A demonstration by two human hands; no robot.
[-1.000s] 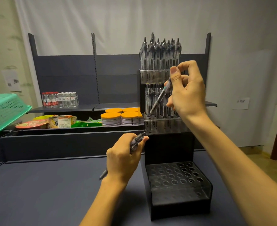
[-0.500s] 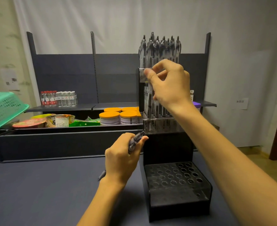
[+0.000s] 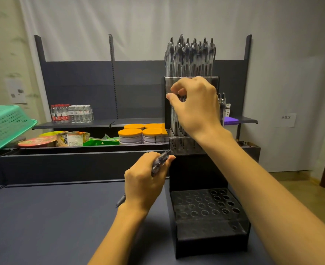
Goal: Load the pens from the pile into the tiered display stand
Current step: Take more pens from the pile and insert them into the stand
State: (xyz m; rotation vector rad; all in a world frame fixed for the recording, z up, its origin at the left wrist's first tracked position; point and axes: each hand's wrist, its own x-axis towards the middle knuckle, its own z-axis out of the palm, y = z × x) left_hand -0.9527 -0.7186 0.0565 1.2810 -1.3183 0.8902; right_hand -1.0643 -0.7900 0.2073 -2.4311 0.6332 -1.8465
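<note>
Right hand pinching an upright pen into the black tiered display stand's middle tier, left hand just below gripping a clear-barrelled pen slanted toward it.

The wall sign and product labels are too blurred to read.

A dark shelf unit stands behind the worktop. On its left ledge sit small water bottles. Below them lie snack packets and orange-lidded tubs. A green basket sits at its far left.
</note>
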